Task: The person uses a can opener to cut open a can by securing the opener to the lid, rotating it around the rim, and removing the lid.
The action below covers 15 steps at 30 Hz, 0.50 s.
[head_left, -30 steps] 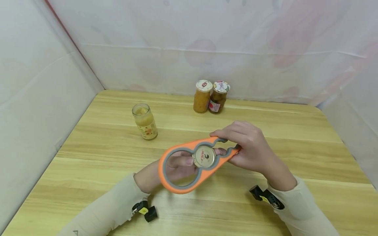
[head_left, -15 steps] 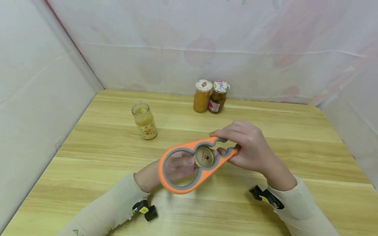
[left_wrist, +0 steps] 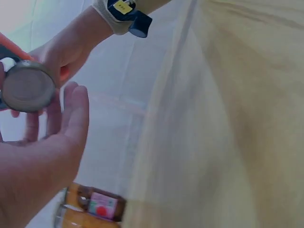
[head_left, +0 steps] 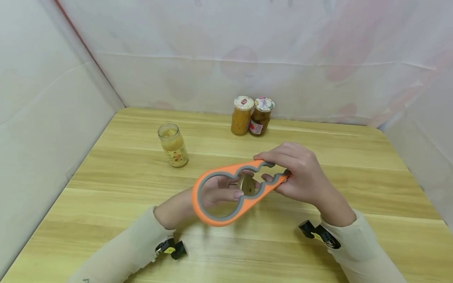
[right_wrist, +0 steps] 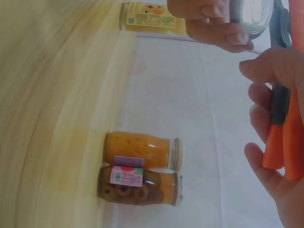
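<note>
My left hand pinches a gold jar lid between thumb and fingers. The lid is tilted, almost edge-on in the head view, and its round face shows in the left wrist view. My right hand grips the ends of an orange jar opener with grey scalloped inner edges. Its big loop points left and lies in front of part of my left hand. In the head view, the lid appears within the opener's middle opening; whether they touch I cannot tell. An open glass jar of yellowish contents stands at the left.
Two lidded jars stand side by side at the back of the wooden table: an orange-filled jar and a dark-filled jar with a pink label. A pale curtain hangs behind the table.
The lid has turned from facing up, first tilting, to nearly edge-on. My left thumb has shifted right and down on it. The opener has risen slightly. The jars have stayed put.
</note>
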Tool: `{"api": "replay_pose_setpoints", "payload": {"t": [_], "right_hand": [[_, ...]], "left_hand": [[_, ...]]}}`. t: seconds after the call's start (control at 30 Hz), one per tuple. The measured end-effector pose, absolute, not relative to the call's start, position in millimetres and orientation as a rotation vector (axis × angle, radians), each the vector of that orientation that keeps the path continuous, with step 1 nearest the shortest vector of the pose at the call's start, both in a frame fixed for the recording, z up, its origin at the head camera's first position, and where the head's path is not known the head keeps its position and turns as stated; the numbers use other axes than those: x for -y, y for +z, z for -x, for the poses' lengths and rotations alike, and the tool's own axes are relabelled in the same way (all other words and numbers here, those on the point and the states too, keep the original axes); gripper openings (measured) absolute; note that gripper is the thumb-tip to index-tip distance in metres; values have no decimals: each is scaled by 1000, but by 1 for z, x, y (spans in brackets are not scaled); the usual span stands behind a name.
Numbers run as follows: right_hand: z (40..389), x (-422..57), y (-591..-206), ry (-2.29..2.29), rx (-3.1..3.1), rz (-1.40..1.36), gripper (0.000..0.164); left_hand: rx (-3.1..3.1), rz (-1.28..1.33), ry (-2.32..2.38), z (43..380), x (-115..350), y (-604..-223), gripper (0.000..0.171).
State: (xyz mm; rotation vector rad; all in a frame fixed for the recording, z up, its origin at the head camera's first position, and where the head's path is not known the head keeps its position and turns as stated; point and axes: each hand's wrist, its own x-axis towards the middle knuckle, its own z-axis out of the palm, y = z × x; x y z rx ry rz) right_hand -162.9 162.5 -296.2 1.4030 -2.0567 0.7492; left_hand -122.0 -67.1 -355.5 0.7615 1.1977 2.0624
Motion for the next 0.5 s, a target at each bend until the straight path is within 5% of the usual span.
{"api": "replay_pose_setpoints", "payload": {"t": [0.5], "right_hand": [[163, -165, -294, 754, 2071, -1387, 35]], "left_hand": [[-1769, -938, 1866, 122, 84, -328, 42]]}}
